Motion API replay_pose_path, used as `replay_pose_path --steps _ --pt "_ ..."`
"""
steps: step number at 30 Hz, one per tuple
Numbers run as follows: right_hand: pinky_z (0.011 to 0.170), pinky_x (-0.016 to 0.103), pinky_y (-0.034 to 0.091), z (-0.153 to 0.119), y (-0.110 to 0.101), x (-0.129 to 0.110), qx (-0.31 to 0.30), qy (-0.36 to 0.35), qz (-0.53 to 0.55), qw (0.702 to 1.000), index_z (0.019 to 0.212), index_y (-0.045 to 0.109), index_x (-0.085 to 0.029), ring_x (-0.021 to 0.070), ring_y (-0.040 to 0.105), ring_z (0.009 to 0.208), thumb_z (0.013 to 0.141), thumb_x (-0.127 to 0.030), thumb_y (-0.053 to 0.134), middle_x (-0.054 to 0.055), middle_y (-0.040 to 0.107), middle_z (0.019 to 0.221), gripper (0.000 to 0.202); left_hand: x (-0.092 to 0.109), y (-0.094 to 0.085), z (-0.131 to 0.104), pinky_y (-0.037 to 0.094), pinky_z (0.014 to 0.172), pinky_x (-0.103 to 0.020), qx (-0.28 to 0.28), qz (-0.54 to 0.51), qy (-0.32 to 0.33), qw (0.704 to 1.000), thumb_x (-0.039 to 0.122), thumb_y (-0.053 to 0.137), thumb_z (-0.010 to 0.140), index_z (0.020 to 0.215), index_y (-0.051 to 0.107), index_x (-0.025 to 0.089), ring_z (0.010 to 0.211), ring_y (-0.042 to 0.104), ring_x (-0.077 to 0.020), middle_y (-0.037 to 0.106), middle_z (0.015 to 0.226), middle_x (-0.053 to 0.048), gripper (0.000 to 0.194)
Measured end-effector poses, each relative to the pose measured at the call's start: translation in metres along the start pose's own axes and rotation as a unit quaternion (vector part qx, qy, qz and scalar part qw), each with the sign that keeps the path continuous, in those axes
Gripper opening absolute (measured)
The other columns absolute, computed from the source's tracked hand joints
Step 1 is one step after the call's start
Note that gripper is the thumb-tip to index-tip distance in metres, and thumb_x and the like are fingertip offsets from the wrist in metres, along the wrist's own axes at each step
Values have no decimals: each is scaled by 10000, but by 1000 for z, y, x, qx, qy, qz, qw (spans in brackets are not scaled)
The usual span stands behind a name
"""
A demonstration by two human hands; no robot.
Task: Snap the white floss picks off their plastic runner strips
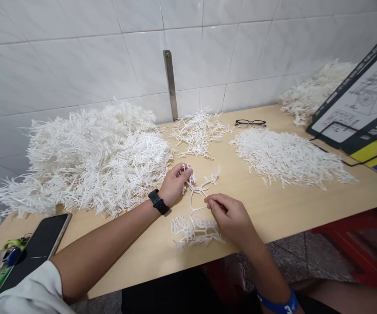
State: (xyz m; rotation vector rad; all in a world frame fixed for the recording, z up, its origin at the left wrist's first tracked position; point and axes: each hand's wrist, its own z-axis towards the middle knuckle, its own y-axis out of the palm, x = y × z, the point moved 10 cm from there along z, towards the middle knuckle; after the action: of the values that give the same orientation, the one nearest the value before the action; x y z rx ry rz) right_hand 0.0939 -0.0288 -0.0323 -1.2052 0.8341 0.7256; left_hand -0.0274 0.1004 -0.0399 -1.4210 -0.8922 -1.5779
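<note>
A white, branching plastic piece (192, 201) with thin twig-like ends stretches between my two hands above the table. My left hand (175, 181), with a black watch at the wrist, pinches its upper end; some white twigs show around those fingertips. Thumb and forefinger of my right hand (229, 213) close on a thin branch at the piece's right side. Its lower part spreads into a frayed cluster (197, 233) near the table's front edge. Whether that cluster rests on the wood I cannot tell.
A tall heap of white twigs (100, 161) stands left, a small loose pile (201, 131) behind my hands, a flat pile (289, 157) right. Glasses (250, 124) lie at the back. A printed box (361, 100) leans right; a phone (41, 240) and keys (3, 257) lie front left.
</note>
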Motion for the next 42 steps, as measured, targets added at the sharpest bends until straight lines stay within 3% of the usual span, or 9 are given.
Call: replay_pose_path --steps 3,6,12,17,21,25,32,36,42 --pt "732 280 481 -1 0 3 12 -4 -6 1000 893 692 -183 189 649 828 921 -276 452 65 725 918 259 -3 -1 2 379 584 -211 4 -17 -2 1000 488 678 787 800 562 157 592 460 -85 515 674 30 351" --pt "713 269 477 -3 -3 3 24 -8 3 1000 873 680 -185 180 646 800 929 -272 442 56 714 878 259 0 7 0 382 575 -216 -31 5 -16 999 498 664 800 789 554 153 576 464 -88 517 657 27 362" --pt "721 278 460 -5 -2 -4 6 -33 -12 999 895 663 -187 172 619 767 941 -282 432 53 695 863 253 9 34 -12 413 661 -245 -158 64 -1 985 489 637 833 789 567 139 660 506 -114 569 710 -4 359" --pt "655 255 433 -4 1 1 -6 9 -4 1000 797 632 -192 147 569 666 911 -338 506 9 641 721 224 4 52 -23 412 697 -266 -247 66 -2 967 428 635 852 810 595 128 715 509 -132 598 773 -35 305" --pt "638 247 422 -2 2 4 -8 34 18 999 809 640 -192 143 557 660 873 -394 572 -1 627 712 222 9 56 -24 420 744 -283 -264 76 25 961 405 660 834 771 626 123 771 530 -150 612 841 -60 291" --pt "598 248 374 0 2 5 15 31 -22 999 805 627 -197 139 515 628 862 -401 590 -21 567 656 215 3 55 -25 408 692 -264 -266 84 -3 960 417 667 824 779 632 124 709 506 -131 598 768 -33 298" --pt "630 262 324 2 9 -7 22 -53 -99 993 667 500 -189 131 477 644 895 -305 561 -23 501 641 262 -7 57 -28 390 630 -244 -276 63 -51 958 451 679 803 784 614 127 649 478 -116 581 700 -11 331" --pt "634 274 299 0 11 -12 20 -91 -125 988 645 443 -189 128 439 631 930 -235 477 -16 482 647 291 -2 60 -29 394 648 -241 -291 72 -34 953 463 645 830 770 604 132 664 481 -117 576 713 -10 339" --pt "633 278 282 1 18 -14 -30 -96 -105 989 648 350 -197 130 421 630 947 -218 418 -18 468 639 307 2 66 -35 362 648 -251 -337 67 -20 939 483 539 904 742 551 139 650 444 -116 518 681 -6 381"
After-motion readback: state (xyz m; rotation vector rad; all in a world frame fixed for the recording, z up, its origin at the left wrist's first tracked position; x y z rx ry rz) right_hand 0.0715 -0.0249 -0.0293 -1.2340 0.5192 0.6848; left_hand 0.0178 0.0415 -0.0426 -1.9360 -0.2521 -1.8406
